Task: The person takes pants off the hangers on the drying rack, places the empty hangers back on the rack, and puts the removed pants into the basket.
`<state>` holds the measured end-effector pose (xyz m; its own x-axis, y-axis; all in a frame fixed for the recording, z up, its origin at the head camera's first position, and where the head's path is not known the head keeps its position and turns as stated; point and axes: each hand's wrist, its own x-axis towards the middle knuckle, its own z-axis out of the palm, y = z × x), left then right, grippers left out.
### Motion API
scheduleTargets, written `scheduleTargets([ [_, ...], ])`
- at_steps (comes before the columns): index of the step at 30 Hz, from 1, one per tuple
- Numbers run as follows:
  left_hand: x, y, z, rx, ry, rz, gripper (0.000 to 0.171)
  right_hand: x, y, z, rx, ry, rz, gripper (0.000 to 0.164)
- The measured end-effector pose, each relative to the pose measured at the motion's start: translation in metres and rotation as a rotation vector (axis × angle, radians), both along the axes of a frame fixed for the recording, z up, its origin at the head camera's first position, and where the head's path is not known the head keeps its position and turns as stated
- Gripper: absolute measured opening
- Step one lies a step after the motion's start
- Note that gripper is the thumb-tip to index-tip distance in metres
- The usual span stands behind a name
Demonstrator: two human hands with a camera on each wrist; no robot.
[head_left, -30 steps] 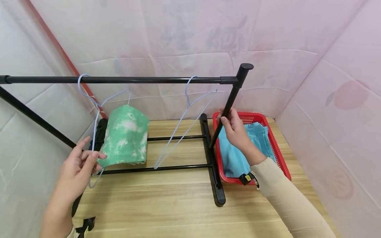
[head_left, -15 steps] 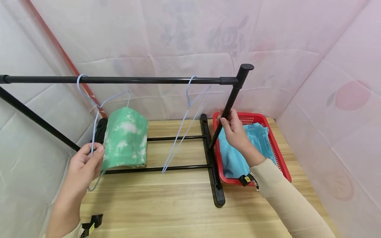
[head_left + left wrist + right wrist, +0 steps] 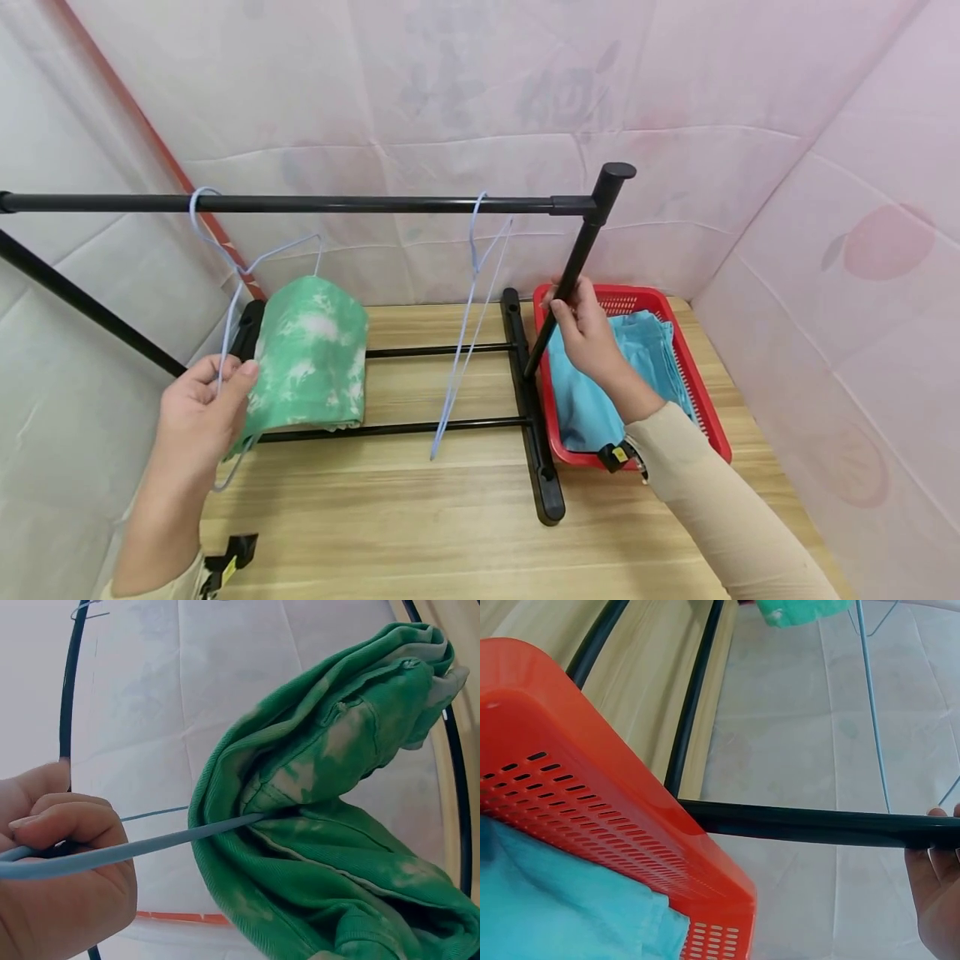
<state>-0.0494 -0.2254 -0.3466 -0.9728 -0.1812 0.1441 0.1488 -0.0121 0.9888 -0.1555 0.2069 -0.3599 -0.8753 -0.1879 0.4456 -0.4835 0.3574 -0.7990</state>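
Left hand (image 3: 193, 421): you had its fingers curled round the side wire of a blue hanger (image 3: 165, 838), grasping it. Hook sat over the rail (image 3: 360, 204), above those fingers. Green cloth (image 3: 311, 354) hung folded over the hanger's lower part, just right of your left fingers.

Right hand (image 3: 592, 337): you had its fingers wrapped round the black post (image 3: 582, 250), below the rail's end. Second hanger (image 3: 441, 429) hung bare from the rail, between your two hands, nearer the right fingers in the head view. Red basket (image 3: 712, 417) stood on the worktop (image 3: 360, 517), below and to the right of your right fingers; blue cloth (image 3: 588, 408) lay inside it, lower than those fingers.
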Motion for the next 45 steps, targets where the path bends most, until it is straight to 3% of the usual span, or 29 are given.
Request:
scheduleTargets([
  [3,-0.001,0.002,0.002,0.008,0.005,0.02,0.022,0.0,0.0,0.001,0.0,0.0,-0.006,0.031],
  [10,-0.001,0.002,0.007,-0.07,0.001,0.018,0.02,0.002,0.0,-0.001,-0.02,-0.01,-0.006,0.032],
  [16,0.001,0.004,0.009,-0.104,-0.006,0.024,0.019,0.001,-0.001,-0.003,-0.02,0.036,-0.003,0.032],
  [22,0.003,0.008,0.013,-0.09,0.027,0.031,0.018,0.001,-0.002,-0.003,-0.012,0.04,-0.003,0.033],
  [31,0.014,0.015,0.026,-0.046,0.036,0.097,0.017,0.002,-0.005,-0.002,-0.012,0.012,-0.001,0.034],
  [38,0.018,0.02,0.03,-0.026,0.058,0.083,0.016,0.0,-0.004,-0.002,-0.01,0.015,-0.039,0.037],
  [45,0.027,0.022,0.028,-0.086,0.032,0.073,0.016,-0.001,-0.003,-0.005,-0.006,0.015,-0.054,0.036],
])
